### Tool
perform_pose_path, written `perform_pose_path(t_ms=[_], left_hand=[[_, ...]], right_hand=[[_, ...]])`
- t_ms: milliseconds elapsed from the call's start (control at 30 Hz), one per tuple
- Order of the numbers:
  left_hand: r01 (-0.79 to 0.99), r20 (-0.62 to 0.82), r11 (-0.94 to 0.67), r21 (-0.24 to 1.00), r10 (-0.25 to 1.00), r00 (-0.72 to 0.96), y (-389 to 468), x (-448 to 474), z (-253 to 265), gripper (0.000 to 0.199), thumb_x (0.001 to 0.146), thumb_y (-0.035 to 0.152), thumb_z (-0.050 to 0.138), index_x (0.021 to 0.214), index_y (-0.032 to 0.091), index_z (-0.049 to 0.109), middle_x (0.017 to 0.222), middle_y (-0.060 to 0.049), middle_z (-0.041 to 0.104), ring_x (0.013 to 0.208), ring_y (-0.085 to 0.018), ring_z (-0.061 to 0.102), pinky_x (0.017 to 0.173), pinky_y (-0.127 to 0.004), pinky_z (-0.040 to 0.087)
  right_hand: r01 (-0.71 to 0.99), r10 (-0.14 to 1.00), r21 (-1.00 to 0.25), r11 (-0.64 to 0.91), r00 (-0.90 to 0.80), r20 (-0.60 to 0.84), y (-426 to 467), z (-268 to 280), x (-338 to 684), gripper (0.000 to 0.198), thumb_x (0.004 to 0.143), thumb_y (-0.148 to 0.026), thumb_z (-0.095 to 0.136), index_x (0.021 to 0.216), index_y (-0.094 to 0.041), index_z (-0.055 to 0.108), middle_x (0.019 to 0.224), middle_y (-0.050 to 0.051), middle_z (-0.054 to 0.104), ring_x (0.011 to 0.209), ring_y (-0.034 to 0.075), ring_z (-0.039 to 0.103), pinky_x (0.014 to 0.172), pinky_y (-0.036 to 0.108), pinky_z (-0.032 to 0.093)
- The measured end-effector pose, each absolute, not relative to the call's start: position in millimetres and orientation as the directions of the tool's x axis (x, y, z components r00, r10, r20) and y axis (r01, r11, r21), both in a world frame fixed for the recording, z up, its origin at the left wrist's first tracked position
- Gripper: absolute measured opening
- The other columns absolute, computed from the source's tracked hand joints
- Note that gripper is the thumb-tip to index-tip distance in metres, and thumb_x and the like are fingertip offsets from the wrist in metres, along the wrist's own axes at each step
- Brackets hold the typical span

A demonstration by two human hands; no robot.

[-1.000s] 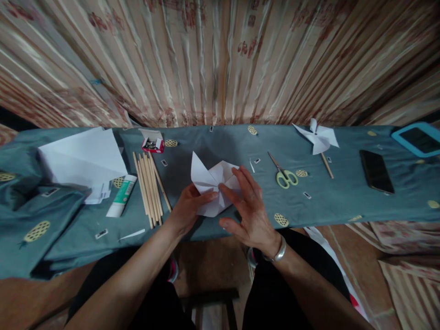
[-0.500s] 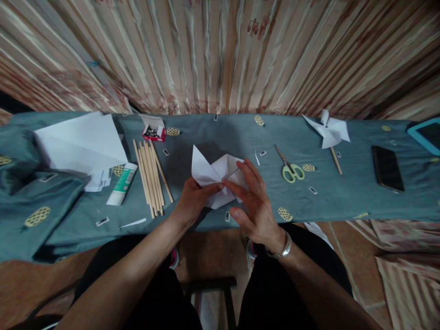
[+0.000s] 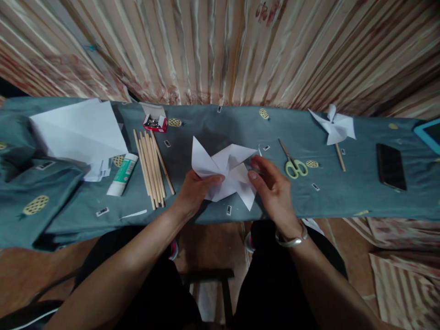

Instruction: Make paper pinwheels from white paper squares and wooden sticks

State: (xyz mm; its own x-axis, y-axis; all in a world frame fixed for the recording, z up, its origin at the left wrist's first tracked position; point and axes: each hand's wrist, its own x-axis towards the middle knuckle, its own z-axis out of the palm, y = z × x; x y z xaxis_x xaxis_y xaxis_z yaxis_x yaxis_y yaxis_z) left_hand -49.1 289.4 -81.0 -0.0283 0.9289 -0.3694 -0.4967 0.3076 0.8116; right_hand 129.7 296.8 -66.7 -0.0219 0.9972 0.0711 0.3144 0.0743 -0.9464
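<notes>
A white paper pinwheel [image 3: 223,160] is held over the table in front of me, its several blades fanned out around the centre. My left hand [image 3: 197,190] grips it from the left, the thumb pressing on the middle and the fingers hidden beneath the paper. Just off its right side is my right hand [image 3: 275,190], with thumb and fingers apart and bent toward the paper blades. I see nothing in that hand; a silver bracelet circles its wrist.
Left of the hands lie wooden sticks [image 3: 151,169], a glue stick [image 3: 123,175], white paper sheets [image 3: 79,133] and a red box of small metal pieces [image 3: 155,123]. To the right are green-handled scissors [image 3: 294,167], a finished pinwheel on a stick [image 3: 333,128], a phone [image 3: 391,167] and a blue-edged tablet [image 3: 429,135].
My right hand has drawn away from the pinwheel's centre to the right. The right-hand blades now stand spread out. My left thumb stays pressed at the middle.
</notes>
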Motion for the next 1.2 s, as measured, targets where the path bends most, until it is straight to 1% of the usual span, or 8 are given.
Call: perform_pose_path(t_ms=[33,100,167,233,467,700,933,1200], left_hand=[[-0.487,-0.366,0.312,0.816,0.931,-0.018,289,-49,-81,0.033,0.054,0.021,0.087,0.085,0.012,0.077,0.08,-0.005,0.076,0.073,-0.019,0.068,0.072,-0.03,0.051],[-0.472,-0.362,0.321,0.821,0.932,0.006,289,-49,-82,0.033,0.054,0.021,0.087,0.084,0.013,0.077,0.079,-0.005,0.076,0.072,-0.019,0.068,0.072,-0.03,0.051],[-0.469,-0.355,0.321,0.823,0.935,0.017,288,-48,-83,0.032,0.053,0.02,0.087,0.083,0.014,0.077,0.078,-0.004,0.076,0.071,-0.018,0.067,0.071,-0.029,0.05],[-0.464,-0.356,0.323,0.825,0.934,0.018,288,-47,-84,0.03,0.052,0.019,0.087,0.08,0.014,0.076,0.077,-0.004,0.076,0.071,-0.018,0.067,0.07,-0.029,0.05],[-0.438,-0.365,0.346,0.83,0.93,0.044,287,-45,-85,0.028,0.053,0.021,0.086,0.078,0.013,0.075,0.075,-0.005,0.075,0.071,-0.02,0.067,0.072,-0.032,0.05],[-0.415,-0.345,0.324,0.85,0.938,0.027,287,-45,-85,0.027,0.054,0.023,0.085,0.078,0.014,0.075,0.075,-0.003,0.075,0.068,-0.018,0.065,0.067,-0.029,0.05],[-0.422,-0.35,0.319,0.848,0.937,0.005,287,-44,-84,0.024,0.054,0.022,0.085,0.075,0.015,0.076,0.072,-0.002,0.074,0.064,-0.016,0.064,0.064,-0.027,0.051],[-0.43,-0.322,0.282,0.858,0.946,-0.022,287,-45,-87,0.025,0.053,0.022,0.087,0.073,0.014,0.075,0.072,-0.001,0.074,0.063,-0.016,0.065,0.066,-0.029,0.052]], right_hand=[[0.224,0.997,-0.974,-0.044,-0.047,-0.056,300,-67,131,0.043,0.08,-0.05,0.068,0.113,-0.021,0.07,0.113,0.009,0.073,0.101,0.025,0.068,0.087,0.042,0.056],[0.067,0.951,-0.962,-0.264,-0.146,-0.271,304,-67,132,0.035,0.075,-0.05,0.073,0.094,-0.021,0.075,0.091,0.005,0.077,0.076,0.019,0.069,0.068,0.033,0.056],[-0.04,0.902,-0.919,-0.392,-0.212,-0.376,305,-66,131,0.03,0.068,-0.046,0.079,0.084,-0.021,0.076,0.078,0.002,0.076,0.062,0.014,0.065,0.058,0.026,0.051],[-0.092,0.884,-0.895,-0.436,-0.23,-0.407,305,-65,129,0.028,0.063,-0.042,0.084,0.08,-0.021,0.077,0.073,0.0,0.076,0.059,0.012,0.063,0.055,0.023,0.048],[-0.079,0.899,-0.911,-0.404,-0.22,-0.379,303,-69,121,0.023,0.058,-0.036,0.086,0.072,-0.02,0.075,0.071,-0.002,0.075,0.056,0.011,0.06,0.054,0.024,0.047],[-0.048,0.905,-0.92,-0.388,-0.208,-0.371,300,-74,118,0.018,0.064,-0.035,0.083,0.068,-0.02,0.074,0.065,-0.002,0.072,0.051,0.009,0.057,0.049,0.023,0.043],[-0.045,0.911,-0.923,-0.383,-0.185,-0.369,298,-73,113,0.019,0.063,-0.036,0.082,0.065,-0.02,0.072,0.06,-0.004,0.068,0.05,0.009,0.054,0.046,0.022,0.04],[0.044,0.949,-0.961,-0.271,-0.153,-0.275,296,-76,112,0.021,0.067,-0.037,0.08,0.063,-0.019,0.07,0.057,-0.004,0.064,0.049,0.009,0.05,0.047,0.022,0.037]])
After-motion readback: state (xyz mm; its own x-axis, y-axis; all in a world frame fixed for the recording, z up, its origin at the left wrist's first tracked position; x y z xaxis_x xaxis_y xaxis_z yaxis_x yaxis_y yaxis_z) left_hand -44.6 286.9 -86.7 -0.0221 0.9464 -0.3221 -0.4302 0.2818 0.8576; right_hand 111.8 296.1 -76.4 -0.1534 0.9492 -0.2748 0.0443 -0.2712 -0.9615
